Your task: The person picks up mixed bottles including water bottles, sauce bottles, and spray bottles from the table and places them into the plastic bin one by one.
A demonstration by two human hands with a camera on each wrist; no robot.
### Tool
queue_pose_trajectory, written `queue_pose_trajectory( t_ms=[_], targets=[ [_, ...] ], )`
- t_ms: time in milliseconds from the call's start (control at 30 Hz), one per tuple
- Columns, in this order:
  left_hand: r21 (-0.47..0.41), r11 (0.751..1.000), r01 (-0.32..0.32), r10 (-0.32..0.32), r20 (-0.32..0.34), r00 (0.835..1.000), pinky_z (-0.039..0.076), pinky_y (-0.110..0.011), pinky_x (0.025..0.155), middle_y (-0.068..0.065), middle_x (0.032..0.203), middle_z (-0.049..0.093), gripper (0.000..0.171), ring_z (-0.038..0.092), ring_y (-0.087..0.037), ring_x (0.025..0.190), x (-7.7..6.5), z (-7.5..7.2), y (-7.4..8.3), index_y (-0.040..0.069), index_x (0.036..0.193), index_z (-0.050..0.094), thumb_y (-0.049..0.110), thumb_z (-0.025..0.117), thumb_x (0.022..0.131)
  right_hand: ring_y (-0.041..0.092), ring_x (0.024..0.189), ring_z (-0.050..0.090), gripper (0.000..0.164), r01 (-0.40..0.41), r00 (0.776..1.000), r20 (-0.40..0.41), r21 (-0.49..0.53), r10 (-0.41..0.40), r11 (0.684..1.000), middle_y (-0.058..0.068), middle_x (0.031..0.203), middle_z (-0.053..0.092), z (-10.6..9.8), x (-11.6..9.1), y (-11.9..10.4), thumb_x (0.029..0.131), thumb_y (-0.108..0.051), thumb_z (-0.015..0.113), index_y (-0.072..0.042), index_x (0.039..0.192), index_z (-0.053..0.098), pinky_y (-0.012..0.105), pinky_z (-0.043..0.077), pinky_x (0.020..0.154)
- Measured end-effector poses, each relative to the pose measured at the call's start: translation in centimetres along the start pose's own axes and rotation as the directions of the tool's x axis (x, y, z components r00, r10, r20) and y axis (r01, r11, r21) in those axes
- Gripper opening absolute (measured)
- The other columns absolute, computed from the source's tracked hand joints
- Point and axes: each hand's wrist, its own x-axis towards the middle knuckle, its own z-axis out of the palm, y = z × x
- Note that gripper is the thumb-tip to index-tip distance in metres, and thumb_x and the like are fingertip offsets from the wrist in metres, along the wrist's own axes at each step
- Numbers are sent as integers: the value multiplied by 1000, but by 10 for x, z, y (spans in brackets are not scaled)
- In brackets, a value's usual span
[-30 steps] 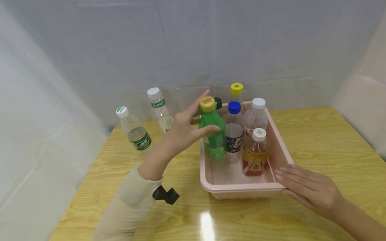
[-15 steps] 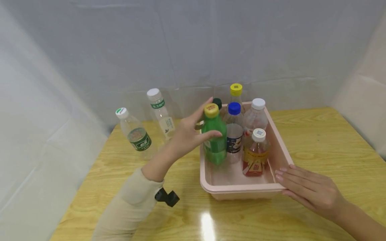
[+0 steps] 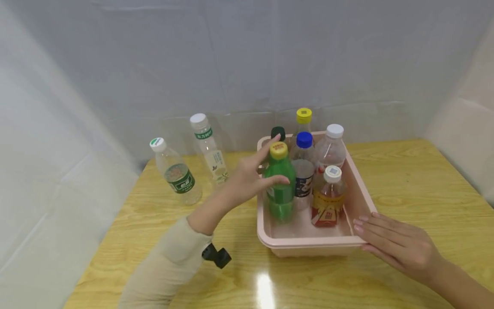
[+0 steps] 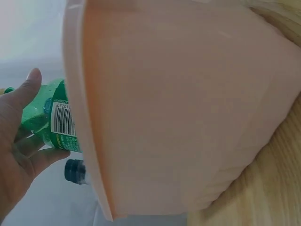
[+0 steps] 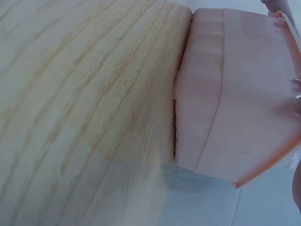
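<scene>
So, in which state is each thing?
Green plastic bottle: closed, in left hand
Pink plastic tub: upright, right hand on rim
Clear blue-capped bottle: closed, upright
Clear yellow-capped bottle: closed, upright
Dark-capped bottle: closed
Red-labelled bottle: closed, upright
Clear white-capped bottle in tub: closed, upright
Clear green-labelled bottle: closed, standing
Clear bottle with green neckband: closed, standing

In the left wrist view, the pink basin [image 4: 178, 108] hides the base of the green bottle [image 4: 41, 113].

We see bottles [image 3: 328, 204] in the tub [image 3: 314, 242] on the table [image 3: 405, 180]: the held bottle [image 3: 281, 195] at nine o'clock in the left hand [image 3: 248, 178], the right hand [image 3: 399, 242] touching the rim at four. Outside, between nine and ten, we see two loose bottles [image 3: 181, 180].
</scene>
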Motion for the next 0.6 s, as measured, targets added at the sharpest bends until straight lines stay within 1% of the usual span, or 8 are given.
queue_pose_trajectory(
  t_ms=[67, 100, 200, 233, 267, 333, 400, 600],
  targets=[
    [30, 999, -15, 15, 4, 1000, 54, -15, 66, -13, 112, 65, 90, 65, -16, 80, -1, 4, -2, 10, 150, 25, 23, 78, 77, 23, 101, 67, 25, -3, 1000, 4, 0, 3, 1000, 17, 96, 72, 0, 0, 0, 92, -18, 62, 4, 98, 73, 29, 49, 97],
    [45, 999, -30, 30, 2, 1000, 51, -14, 61, -11, 99, 66, 91, 61, -12, 70, -1, 6, -3, 8, 149, 26, 23, 78, 77, 23, 101, 67, 25, -3, 1000, 5, 1, 3, 1000, 17, 96, 72, 0, 0, -1, 92, -18, 62, 4, 98, 73, 29, 49, 97],
    [67, 995, -68, 69, -10, 998, 48, -14, 57, -11, 94, 67, 91, 54, -10, 61, -2, 11, -7, 4, 148, 29, 22, 80, 75, 23, 101, 67, 25, -5, 1000, 10, 5, 5, 1000, 17, 97, 72, 0, 1, -1, 92, -18, 62, 4, 98, 73, 29, 49, 98],
    [65, 995, -72, 73, -12, 997, 49, -13, 59, -12, 95, 67, 91, 56, -10, 64, -2, 13, -8, 3, 147, 29, 22, 80, 74, 23, 101, 67, 25, -5, 1000, 10, 7, 5, 1000, 17, 96, 72, 0, 1, -1, 92, -18, 62, 4, 98, 73, 29, 49, 98],
    [58, 995, -76, 77, -17, 997, 51, -12, 64, -14, 107, 67, 91, 61, -11, 71, -3, 14, -9, 2, 147, 29, 21, 81, 74, 23, 101, 67, 25, -4, 1000, 10, 8, 4, 1000, 17, 96, 72, 0, 1, -1, 92, -17, 62, 4, 98, 73, 29, 49, 98],
    [35, 997, -75, 75, -21, 997, 54, -15, 74, -17, 130, 57, 91, 66, -18, 90, -3, 16, -10, 1, 147, 29, 18, 81, 74, 23, 101, 67, 24, -1, 1000, 3, 10, 1, 1000, 18, 96, 72, 1, 1, -1, 92, -17, 62, 4, 98, 73, 29, 49, 97],
    [21, 998, -61, 62, -24, 998, 54, -17, 80, -17, 134, 54, 92, 65, -22, 101, -3, 16, -11, 2, 147, 28, 18, 81, 74, 23, 101, 67, 24, 0, 1000, -3, 9, 0, 1000, 18, 96, 71, 1, 1, 0, 92, -17, 62, 4, 98, 73, 29, 49, 97],
    [18, 1000, -16, 16, -36, 999, 54, -20, 84, -14, 137, 52, 93, 64, -23, 107, -2, 17, -12, 5, 149, 26, 20, 80, 74, 24, 100, 67, 24, 1, 1000, -12, 9, -1, 1000, 18, 95, 72, 1, 1, 0, 91, -17, 63, 4, 97, 73, 30, 50, 97]
  ],
)
